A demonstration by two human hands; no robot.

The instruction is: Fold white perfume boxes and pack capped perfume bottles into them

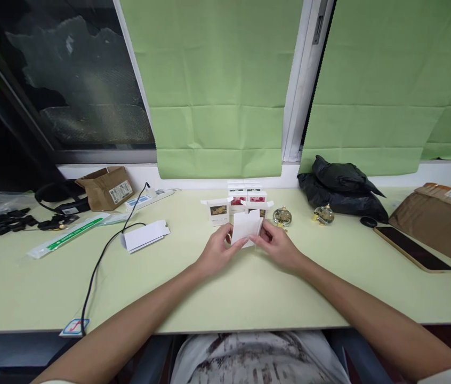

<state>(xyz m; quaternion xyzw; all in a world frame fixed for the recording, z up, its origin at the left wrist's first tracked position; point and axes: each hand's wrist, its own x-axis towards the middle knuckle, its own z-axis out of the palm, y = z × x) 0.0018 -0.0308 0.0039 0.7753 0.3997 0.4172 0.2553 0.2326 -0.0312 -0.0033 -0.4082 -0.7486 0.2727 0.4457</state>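
Between both hands, above the middle of the table, is a small white cardboard box (245,226), its blank side toward me. My left hand (218,249) grips its left edge, thumb on the front. My right hand (280,244) closes on the right edge in the same way. Just behind stand small white boxes with pictures: one with a dark picture (219,212) at left, another (256,206) partly covered, and ones with red pictures (237,201) farther back. Right of them lie two round gold-coloured metal objects, one near (282,215) and one farther off (324,214).
Folded white card pieces (145,236) lie left, beside a black cable (103,250) that runs over the table's front edge. An opened brown carton (105,189) stands back left. Rightward are a black plastic bag (341,186), a phone (412,248) and a brown parcel (437,226).
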